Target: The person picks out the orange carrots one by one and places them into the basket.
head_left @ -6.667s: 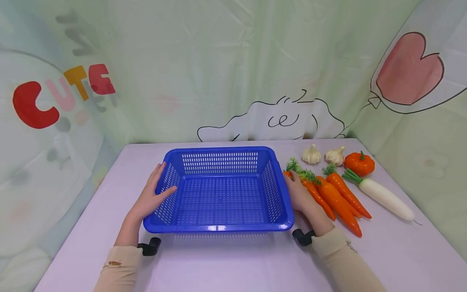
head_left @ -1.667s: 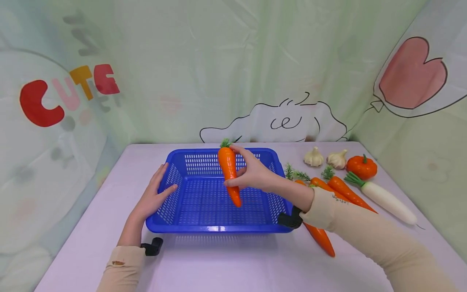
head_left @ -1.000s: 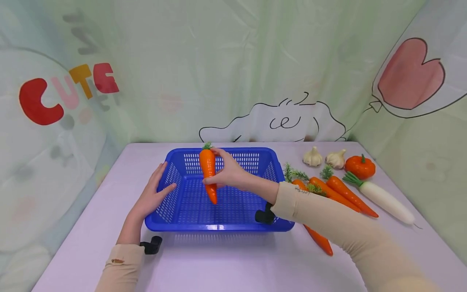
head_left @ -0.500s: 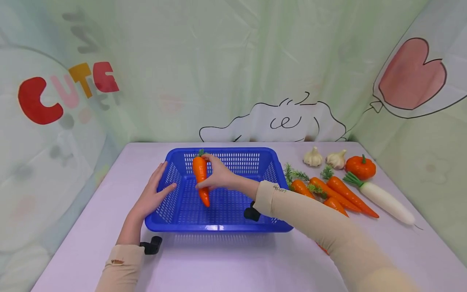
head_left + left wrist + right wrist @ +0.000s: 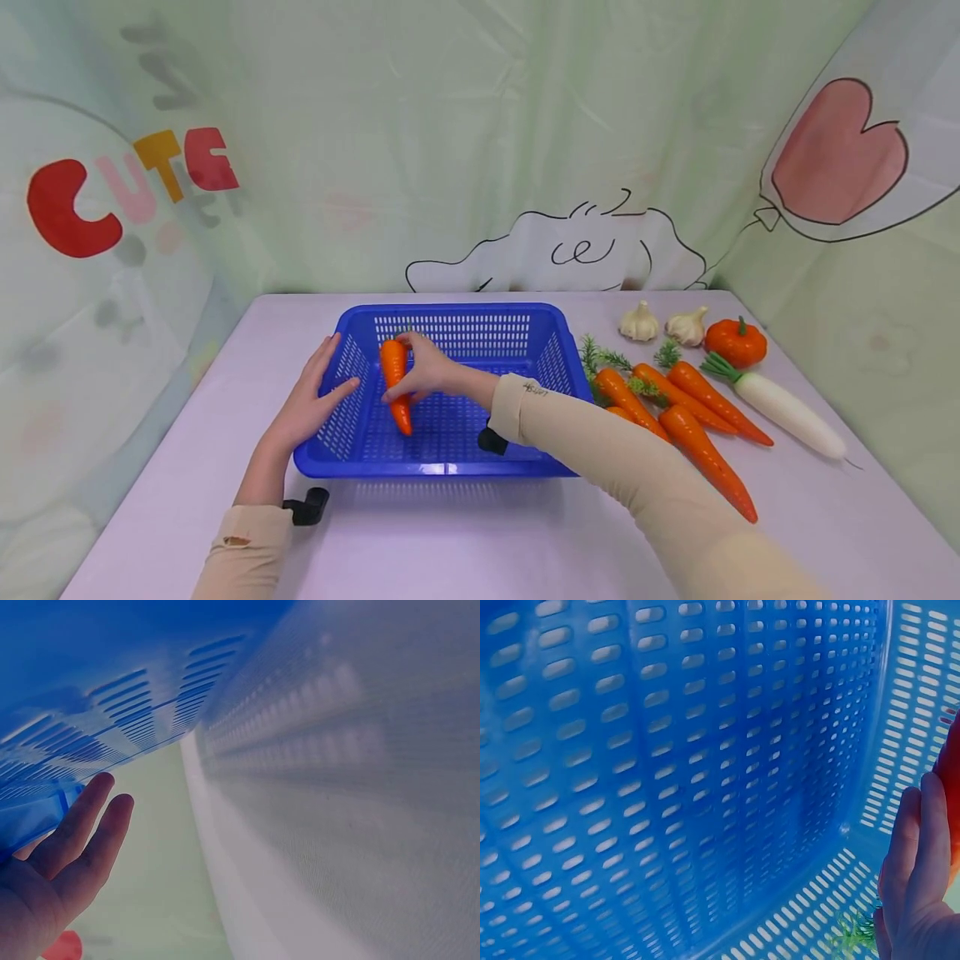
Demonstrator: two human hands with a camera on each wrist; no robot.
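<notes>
Pinching an orange carrot [image 5: 393, 362] between thumb and fingers, the right hand [image 5: 426, 367] reaches into a blue basket [image 5: 442, 469], left of centre in the head view. The carrot lies against the left side of that hand and to the right of the left hand [image 5: 306, 404], near its thumb tip with a gap between. It slants, thick end up, tip lower and slightly right, over the left part of the perforated basket floor; I cannot tell whether it touches that floor. The left hand rests at the basket's left rim, fingers straight and thumb spread over the edge. In the right wrist view the carrot shows only at the right edge, fingers against it, with green leaves [image 5: 859, 930] near the lower right. At the right of the head view, on the pale counter [image 5: 465, 542], more carrots [image 5: 708, 458] lie beside the basket, tips toward the lower right; above them sit two garlic bulbs [image 5: 639, 323] and an orange pumpkin [image 5: 736, 343], and a white radish [image 5: 791, 415] lies farthest right
</notes>
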